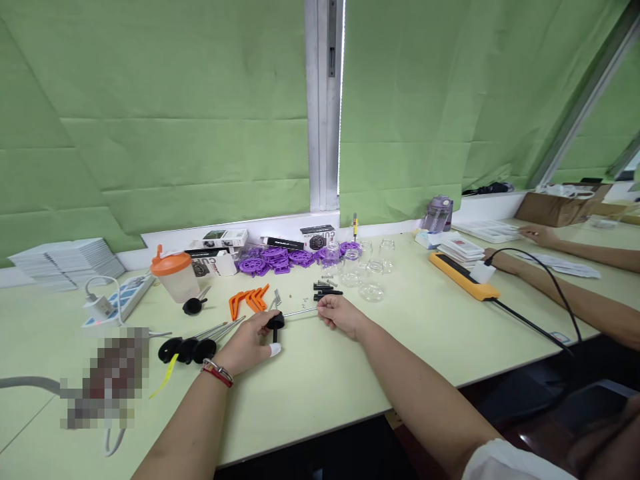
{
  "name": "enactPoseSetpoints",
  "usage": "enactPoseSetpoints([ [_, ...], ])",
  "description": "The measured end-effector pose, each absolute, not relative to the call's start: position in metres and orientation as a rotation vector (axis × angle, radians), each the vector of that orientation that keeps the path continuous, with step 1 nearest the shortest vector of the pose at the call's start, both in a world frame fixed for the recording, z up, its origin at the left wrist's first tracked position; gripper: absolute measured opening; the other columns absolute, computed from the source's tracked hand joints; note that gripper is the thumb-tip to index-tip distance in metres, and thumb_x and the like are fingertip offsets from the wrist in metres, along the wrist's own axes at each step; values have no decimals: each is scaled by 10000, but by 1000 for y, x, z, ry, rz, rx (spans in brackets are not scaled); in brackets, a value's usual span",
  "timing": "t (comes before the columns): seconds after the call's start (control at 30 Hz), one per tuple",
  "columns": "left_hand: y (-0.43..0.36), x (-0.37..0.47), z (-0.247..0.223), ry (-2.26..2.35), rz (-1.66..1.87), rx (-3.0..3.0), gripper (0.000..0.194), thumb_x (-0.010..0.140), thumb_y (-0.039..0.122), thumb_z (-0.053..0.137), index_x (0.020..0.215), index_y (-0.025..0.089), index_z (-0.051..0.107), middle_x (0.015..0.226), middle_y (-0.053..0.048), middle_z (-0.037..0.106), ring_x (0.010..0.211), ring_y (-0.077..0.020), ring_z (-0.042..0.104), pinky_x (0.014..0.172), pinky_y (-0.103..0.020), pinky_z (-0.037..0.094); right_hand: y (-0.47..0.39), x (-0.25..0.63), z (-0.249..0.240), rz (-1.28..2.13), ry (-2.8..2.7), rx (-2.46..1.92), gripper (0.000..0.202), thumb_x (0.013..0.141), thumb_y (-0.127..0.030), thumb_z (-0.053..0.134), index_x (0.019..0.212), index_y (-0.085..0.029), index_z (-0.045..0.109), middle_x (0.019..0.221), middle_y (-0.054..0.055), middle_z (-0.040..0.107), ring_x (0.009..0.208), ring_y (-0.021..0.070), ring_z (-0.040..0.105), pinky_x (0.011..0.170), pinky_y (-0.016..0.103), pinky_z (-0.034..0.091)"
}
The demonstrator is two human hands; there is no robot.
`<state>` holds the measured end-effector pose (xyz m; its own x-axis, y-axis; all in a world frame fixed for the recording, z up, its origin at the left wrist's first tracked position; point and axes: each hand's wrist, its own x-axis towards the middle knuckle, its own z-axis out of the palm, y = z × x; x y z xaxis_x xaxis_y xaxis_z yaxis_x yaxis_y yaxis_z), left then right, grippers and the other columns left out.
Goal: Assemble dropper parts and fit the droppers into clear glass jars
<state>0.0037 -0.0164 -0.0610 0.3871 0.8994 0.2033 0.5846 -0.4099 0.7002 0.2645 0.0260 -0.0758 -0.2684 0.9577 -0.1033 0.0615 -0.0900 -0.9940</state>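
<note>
My left hand [251, 345], with a white wrap on the thumb, is closed around a black round plastic part [276, 322] with a short black stem pointing toward me. A thin metal rod [301, 311] runs sideways from that part to my right hand [339, 316], whose fingers pinch its far end. Left of my left hand lie several black round parts with metal rods [187, 349]. Bent orange plastic pieces [249, 300] rest just beyond it. Small black parts [327, 292] and metal springs [328, 281] lie beyond my right hand.
Purple plastic pieces [273, 260] lie before small boxes [213, 262] at the back. Several clear glass jars [371, 283] stand right of them. A cup with an orange lid [175, 275] and a white power strip [123, 300] are left. An orange power strip [463, 277] lies near another person's arms [550, 287].
</note>
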Motion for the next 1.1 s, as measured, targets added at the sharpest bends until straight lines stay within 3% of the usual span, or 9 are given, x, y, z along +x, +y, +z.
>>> enactPoseSetpoints([
  [1.1, -18, 5, -59, 1270, 800, 2100, 651, 656, 244, 682, 1286, 198, 525, 1228, -117, 561, 963, -215, 596, 902, -376, 490, 21, 261, -69, 1459, -1402, -1228, 248, 844, -301, 522, 645, -152, 522, 587, -10, 538, 455, 59, 418, 411, 191, 305],
])
